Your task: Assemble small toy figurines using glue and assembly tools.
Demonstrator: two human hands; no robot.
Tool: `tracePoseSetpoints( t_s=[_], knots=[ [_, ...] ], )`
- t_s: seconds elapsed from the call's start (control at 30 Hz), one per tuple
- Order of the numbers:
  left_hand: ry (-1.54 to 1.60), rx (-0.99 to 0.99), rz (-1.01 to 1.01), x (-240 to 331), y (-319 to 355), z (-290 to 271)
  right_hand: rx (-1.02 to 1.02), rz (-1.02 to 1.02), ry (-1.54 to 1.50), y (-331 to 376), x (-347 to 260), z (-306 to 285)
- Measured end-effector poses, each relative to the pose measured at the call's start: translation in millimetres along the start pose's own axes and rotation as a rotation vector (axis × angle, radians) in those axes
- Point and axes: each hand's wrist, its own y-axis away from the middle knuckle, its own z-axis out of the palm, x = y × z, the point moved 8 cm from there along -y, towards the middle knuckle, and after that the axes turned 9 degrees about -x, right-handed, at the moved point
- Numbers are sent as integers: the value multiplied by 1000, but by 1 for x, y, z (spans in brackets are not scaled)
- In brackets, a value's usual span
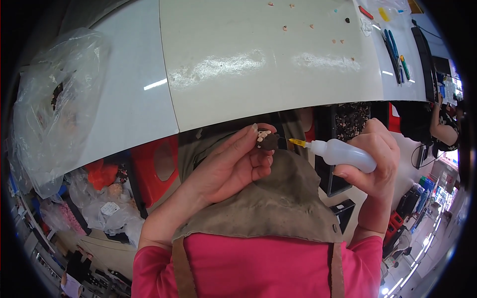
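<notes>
Both hands: raised together just below the counter edge, over an apron-covered lap.
Left hand [233, 166]: fingers closed round a small dark piece [269, 141] with pale bits on top, pinched at the fingertips.
Right hand [380, 159]: wrapped round a white squeeze bottle [345, 154]; its yellow nozzle and thin needle tip point at the dark piece, close to touching it.
Counter [258, 64]: pale, glossy, scattered with small pale beads [284, 28]; pens [395, 49] lie at the far right.
Plastic bag [54, 104]: clear, crumpled, on the counter's left end.
Room: red stool [156, 164] beneath; another person's arm [439, 124] at far right.
</notes>
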Motion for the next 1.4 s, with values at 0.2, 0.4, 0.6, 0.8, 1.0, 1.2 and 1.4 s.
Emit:
tracePoseSetpoints(
  t_s=[0.2,0.4,0.6,0.8,1.0,1.2,1.4],
  knots=[
    [2,11,2,0,1,-1,9,-11,-3,-1,-1,2],
    [2,18,-5,0,1,-2,3,-16,6,-2,-3,2],
    [1,22,-14,0,2,-3,9,-6,14,-1,-3,3],
    [-1,6,-6,-1,0,-3,8,-23,13,-2,-2,3],
    [1,1,-11,1,-1,-2,20,0,-44,-1,8,4],
    [8,-17,-21,-1,-4,14,426,368,-648,40,101,-16],
    [-133,76,-22,-3,-6,28,566,366,-492,-5,181,-68]
  ],
)
